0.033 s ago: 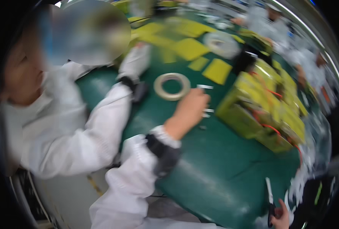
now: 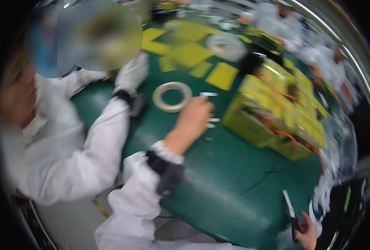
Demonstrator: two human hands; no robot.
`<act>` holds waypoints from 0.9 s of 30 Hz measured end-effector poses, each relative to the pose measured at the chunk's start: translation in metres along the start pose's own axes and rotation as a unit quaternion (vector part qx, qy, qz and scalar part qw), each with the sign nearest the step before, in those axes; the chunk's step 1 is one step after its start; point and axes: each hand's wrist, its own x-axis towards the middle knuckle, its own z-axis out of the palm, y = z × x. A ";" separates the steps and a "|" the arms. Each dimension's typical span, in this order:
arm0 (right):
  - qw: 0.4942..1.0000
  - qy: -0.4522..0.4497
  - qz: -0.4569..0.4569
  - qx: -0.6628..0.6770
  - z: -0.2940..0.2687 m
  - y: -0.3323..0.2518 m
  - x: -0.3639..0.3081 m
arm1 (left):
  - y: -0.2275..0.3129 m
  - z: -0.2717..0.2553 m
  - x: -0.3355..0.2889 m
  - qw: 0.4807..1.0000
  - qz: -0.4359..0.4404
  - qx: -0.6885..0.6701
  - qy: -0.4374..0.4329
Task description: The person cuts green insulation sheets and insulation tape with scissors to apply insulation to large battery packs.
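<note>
Black-handled cutting tool (image 2: 293, 221) sits between four and five o'clock of your view, your right hand's (image 2: 306, 236) fingers wrapped around its grip, blade toward eleven. Your left hand (image 2: 191, 118) is near centre, a tape roll (image 2: 156, 98) beside it at eleven and white strips (image 2: 208, 94) at one and three; you cannot tell whether its blurred fingers hold any.

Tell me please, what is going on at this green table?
The person's left hand is down by small white strips, next to a roll of tape; blur hides whether it grips one. The right hand holds a black-handled bladed tool, its blade over the green table. Yellow-wrapped blocks with red wires stand to the right.
</note>
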 end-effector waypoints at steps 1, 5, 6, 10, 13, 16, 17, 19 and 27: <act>0.998 0.005 -0.009 0.069 0.002 0.006 -0.002 | 0.001 0.000 0.002 1.000 0.016 -0.004 0.013; 0.955 -0.136 -0.055 0.256 -0.005 -0.001 -0.003 | -0.004 -0.030 -0.016 0.997 -0.005 0.077 -0.024; 0.939 -0.154 -0.068 0.300 -0.008 0.001 -0.006 | -0.004 -0.027 -0.016 0.997 -0.022 0.065 -0.035; 0.887 -0.183 -0.135 0.402 -0.013 0.008 -0.016 | 0.007 -0.010 -0.010 0.997 -0.015 0.062 -0.037; 0.874 -0.202 -0.166 0.410 -0.002 0.007 -0.010 | 0.000 -0.011 -0.011 0.997 0.007 0.064 -0.034; 0.868 -0.249 -0.172 0.393 0.012 0.001 0.004 | -0.011 -0.021 -0.012 0.998 0.010 0.065 0.013; 0.863 -0.278 -0.167 0.388 0.015 -0.002 0.008 | -0.010 -0.025 -0.011 0.997 0.022 0.062 0.047; 0.858 -0.299 -0.153 0.388 0.024 -0.001 0.011 | -0.016 0.000 0.000 0.993 0.041 0.033 0.105; 0.797 -0.389 -0.131 0.442 0.066 -0.042 0.034 | -0.024 0.001 0.029 0.988 0.009 0.102 0.117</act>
